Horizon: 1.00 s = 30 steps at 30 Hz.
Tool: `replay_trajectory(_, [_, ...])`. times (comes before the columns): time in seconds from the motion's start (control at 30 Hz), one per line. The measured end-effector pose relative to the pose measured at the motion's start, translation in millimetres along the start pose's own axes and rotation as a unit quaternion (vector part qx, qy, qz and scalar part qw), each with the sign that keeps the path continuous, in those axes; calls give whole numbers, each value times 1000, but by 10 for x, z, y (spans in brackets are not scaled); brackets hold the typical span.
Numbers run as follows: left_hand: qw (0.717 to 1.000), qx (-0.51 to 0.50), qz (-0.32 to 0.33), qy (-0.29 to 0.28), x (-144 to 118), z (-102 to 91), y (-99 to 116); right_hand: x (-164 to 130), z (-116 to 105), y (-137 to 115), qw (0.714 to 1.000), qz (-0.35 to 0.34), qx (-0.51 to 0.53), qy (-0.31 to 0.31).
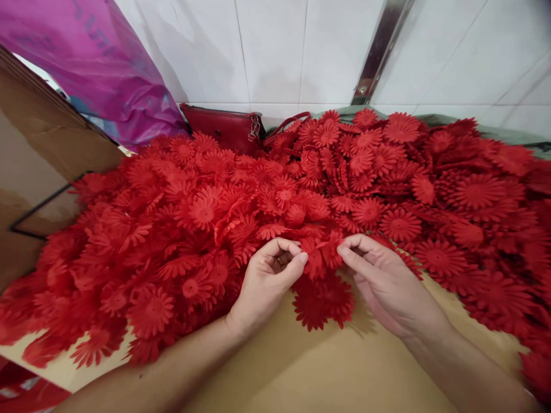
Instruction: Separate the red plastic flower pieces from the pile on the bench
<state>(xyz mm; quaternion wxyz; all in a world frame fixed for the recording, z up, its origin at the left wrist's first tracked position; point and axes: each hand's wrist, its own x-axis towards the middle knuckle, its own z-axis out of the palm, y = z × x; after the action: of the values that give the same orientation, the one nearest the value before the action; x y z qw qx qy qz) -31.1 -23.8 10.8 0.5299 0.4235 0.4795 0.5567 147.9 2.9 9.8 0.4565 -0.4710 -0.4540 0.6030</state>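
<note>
Between my two hands is a red artificial flower piece (pixel 317 257) with thin fabric-like petals. My left hand (pixel 272 275) pinches its left edge between thumb and forefinger. On the other side, my right hand (pixel 379 278) grips the right edge the same way. Directly below, a few red petal pieces (pixel 322 301) lie overlapped on the tan tabletop (pixel 301 367). A large heap of loose red flower pieces (pixel 202 212) spreads to the left and behind, and another heap (pixel 439 212) lies to the right.
A dark red purse (pixel 221 125) with a metal clasp rests behind the heaps against the white tiled wall (pixel 271 51). At the left stand a cardboard box (pixel 51 132) and a purple plastic bag (pixel 112 63). A metal strip (pixel 381 51) runs up the wall.
</note>
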Motion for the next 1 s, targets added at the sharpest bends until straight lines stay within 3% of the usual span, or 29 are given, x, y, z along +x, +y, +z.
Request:
replay_trajectory(0.2, [998,-7,51,24,3,-4,-62,41,-4,-1,998,5,41,39])
replay_trajectory(0.33, [989,92,120,2,-19,-37,-62,50,-7,-18,995,-13,77,63])
replay_trajectory(0.47, [976,191,107,-5,-39,-49,-52,26,9,-49,992,25,119,16])
replay_trajectory(0.6, [982,166,87,-29,-37,-40,-124,-40,67,-37,990,38,133,-32])
replay_trajectory(0.77, [975,178,122,-51,-14,-39,-188,-142,134,-4,999,-8,24,-28])
replay_trajectory(0.83, [979,166,109,-40,-5,-40,-157,-155,126,-8,999,-26,-16,-36])
replay_trajectory(1.0, [992,99,64,-39,1,-45,-61,-111,62,-67,982,-121,-145,29])
